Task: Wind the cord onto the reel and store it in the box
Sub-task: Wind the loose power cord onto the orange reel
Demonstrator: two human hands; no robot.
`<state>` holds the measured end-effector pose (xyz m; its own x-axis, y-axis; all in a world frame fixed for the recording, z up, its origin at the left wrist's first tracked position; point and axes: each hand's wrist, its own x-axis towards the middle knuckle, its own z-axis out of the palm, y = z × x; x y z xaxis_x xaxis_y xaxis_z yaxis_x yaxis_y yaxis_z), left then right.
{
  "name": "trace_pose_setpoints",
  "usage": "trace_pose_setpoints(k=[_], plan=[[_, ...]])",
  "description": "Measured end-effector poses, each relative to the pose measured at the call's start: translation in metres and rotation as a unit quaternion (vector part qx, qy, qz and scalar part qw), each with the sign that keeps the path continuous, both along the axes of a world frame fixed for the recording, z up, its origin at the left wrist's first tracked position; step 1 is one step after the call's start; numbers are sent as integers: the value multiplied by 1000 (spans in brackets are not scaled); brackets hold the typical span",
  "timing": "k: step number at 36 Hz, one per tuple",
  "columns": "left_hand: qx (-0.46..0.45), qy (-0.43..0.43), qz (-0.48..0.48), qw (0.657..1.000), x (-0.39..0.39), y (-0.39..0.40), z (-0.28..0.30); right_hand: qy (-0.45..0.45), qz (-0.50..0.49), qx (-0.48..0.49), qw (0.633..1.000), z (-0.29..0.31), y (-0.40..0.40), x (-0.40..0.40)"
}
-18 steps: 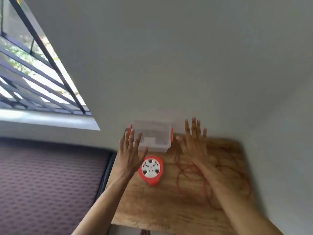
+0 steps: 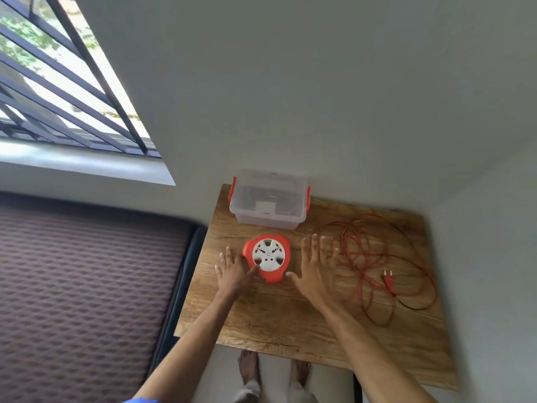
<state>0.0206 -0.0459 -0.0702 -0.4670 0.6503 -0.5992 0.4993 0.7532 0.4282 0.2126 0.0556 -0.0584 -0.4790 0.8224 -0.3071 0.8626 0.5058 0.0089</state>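
An orange reel (image 2: pixel 267 258) with a white socket face lies flat on the wooden table (image 2: pixel 290 321). Its red cord (image 2: pixel 374 263) sprawls in loose loops to the right, the two-pin plug (image 2: pixel 388 280) lying on top. A clear plastic box (image 2: pixel 268 202) with red side latches stands behind the reel against the wall, lid off. My left hand (image 2: pixel 234 271) is open, its thumb touching the reel's left edge. My right hand (image 2: pixel 315 266) hovers open just right of the reel, fingers spread over the nearest cord loops.
The table stands in a corner, walls behind and to the right. A brown patterned mattress (image 2: pixel 87 286) lies left of it, under a barred window (image 2: pixel 58 82). My bare feet (image 2: pixel 273 370) show below the table's front edge.
The view has tilted downward. Both hands have dropped from near the box to either side of the reel, and the left thumb now touches it.
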Motion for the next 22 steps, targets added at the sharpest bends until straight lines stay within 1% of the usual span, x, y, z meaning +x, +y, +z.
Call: trace_pose_setpoints(k=[2, 6, 11, 13, 16, 17, 19, 21, 22], plan=[[8, -4, 13, 1000, 1, 2, -1, -3, -9, 0, 1000, 0, -4, -1], [25, -4, 64, 998, 2, 13, -1, 17, -30, -2, 999, 0, -10, 0], [-24, -17, 107, 994, 8, 29, 5, 39, -56, 9, 998, 1, -12, 11], [-35, -29, 136, 990, 8, 37, 7, 42, -66, 24, 997, 5, -9, 15], [-39, -59, 181, 981, 8, 46, 10, 70, -74, 39, 994, 11, -4, 21], [-25, -73, 194, 978, 9, 47, 11, 86, -79, 43, 992, 13, -2, 23], [38, -129, 222, 966, 10, 48, 12, 131, -87, 56, 986, 18, 4, 27], [113, -204, 248, 940, 11, 44, 13, 181, -93, 61, 977, 23, 10, 31], [138, -224, 252, 931, 12, 42, 16, 209, -96, 57, 972, 25, 13, 32]])
